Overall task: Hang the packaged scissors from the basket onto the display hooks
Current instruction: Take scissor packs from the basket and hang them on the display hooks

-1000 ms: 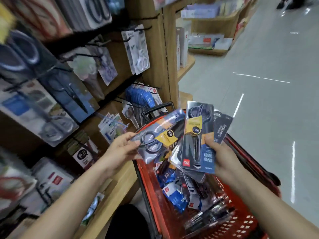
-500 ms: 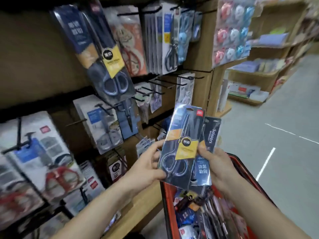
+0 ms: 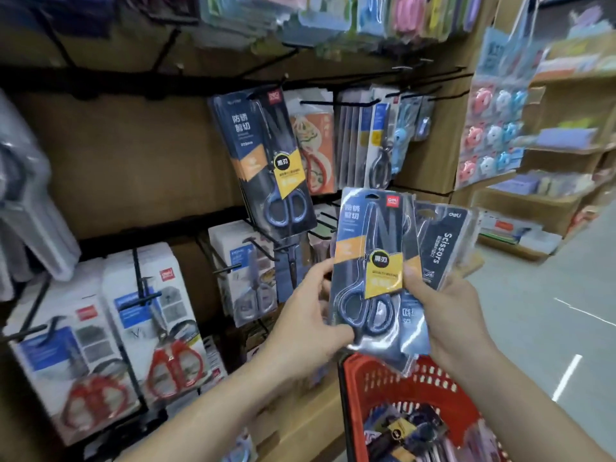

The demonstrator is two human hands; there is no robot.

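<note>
Blue-handled scissors pack (image 3: 366,248): upright, lower edges gripped by left hand (image 3: 306,328) and right hand (image 3: 450,315); right hand also holds a black scissors pack (image 3: 441,243) behind it. Position: above red basket (image 3: 376,391), near display hooks (image 3: 333,103).

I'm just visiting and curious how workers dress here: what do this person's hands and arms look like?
Nothing worn shows. The left hand and right hand are bare, without gloves, and no sleeve, watch or bracelet appears up to the picture's edge. No ring is visible, though the picture is slightly blurred.
</note>
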